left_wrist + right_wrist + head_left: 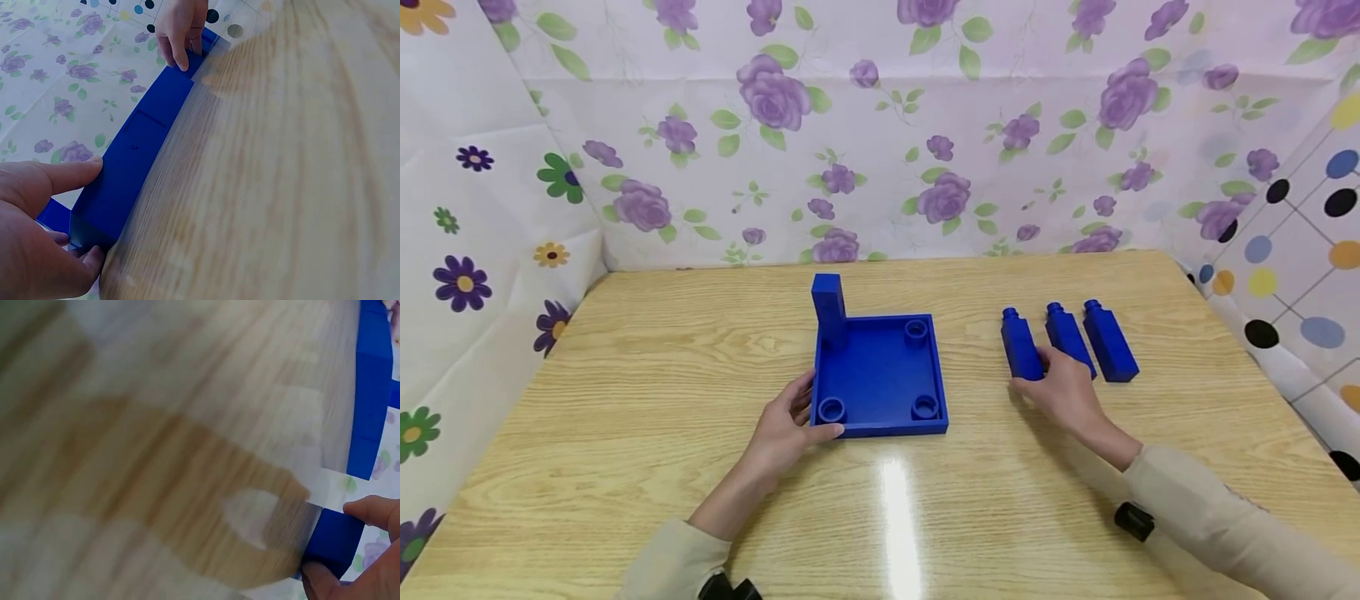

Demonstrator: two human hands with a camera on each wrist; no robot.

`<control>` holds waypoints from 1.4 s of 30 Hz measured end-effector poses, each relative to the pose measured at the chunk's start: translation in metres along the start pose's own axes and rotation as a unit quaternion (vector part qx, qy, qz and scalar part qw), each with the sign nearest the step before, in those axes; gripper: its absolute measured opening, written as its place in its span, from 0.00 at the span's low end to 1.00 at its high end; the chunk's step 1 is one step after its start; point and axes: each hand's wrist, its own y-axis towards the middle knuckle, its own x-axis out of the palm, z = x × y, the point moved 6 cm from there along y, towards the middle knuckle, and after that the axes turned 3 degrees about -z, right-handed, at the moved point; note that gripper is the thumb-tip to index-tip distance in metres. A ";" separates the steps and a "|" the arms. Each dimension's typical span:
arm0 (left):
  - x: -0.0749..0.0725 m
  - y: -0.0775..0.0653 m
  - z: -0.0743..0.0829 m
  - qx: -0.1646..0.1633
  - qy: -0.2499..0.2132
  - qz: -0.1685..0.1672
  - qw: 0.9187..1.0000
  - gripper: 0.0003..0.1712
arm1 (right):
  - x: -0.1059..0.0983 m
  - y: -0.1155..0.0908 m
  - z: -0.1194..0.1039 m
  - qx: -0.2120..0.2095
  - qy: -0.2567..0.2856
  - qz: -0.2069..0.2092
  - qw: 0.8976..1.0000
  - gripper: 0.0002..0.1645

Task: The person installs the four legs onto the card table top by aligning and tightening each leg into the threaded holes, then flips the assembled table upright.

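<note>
A blue square tray-like base point(880, 371) lies on the table with its raised rim up. Round sockets show at three of its corners, and a blue square post point(830, 308) stands upright at the back left corner. My left hand point(782, 425) grips the base's front left corner, thumb along the front wall and fingers at the left side. To the right, my right hand point(1063, 392) pinches the near end of the leftmost blue post point(1018, 346), which lies with its narrow round neck pointing away. In the right wrist view, thumb and finger hold the post's end point(337, 540).
Two more necked blue posts, a middle one point(1067, 333) and a right one point(1108, 340), lie beside the held one. The wooden table point(647, 350) meets a flowered cloth point(880, 167) at the back. Dark wrist devices show on both sleeves.
</note>
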 end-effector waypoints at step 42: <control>-0.001 0.000 -0.001 0.009 -0.007 -0.003 1.000 0.50 | -0.042 0.039 -0.039 0.033 0.331 -0.030 0.942 0.42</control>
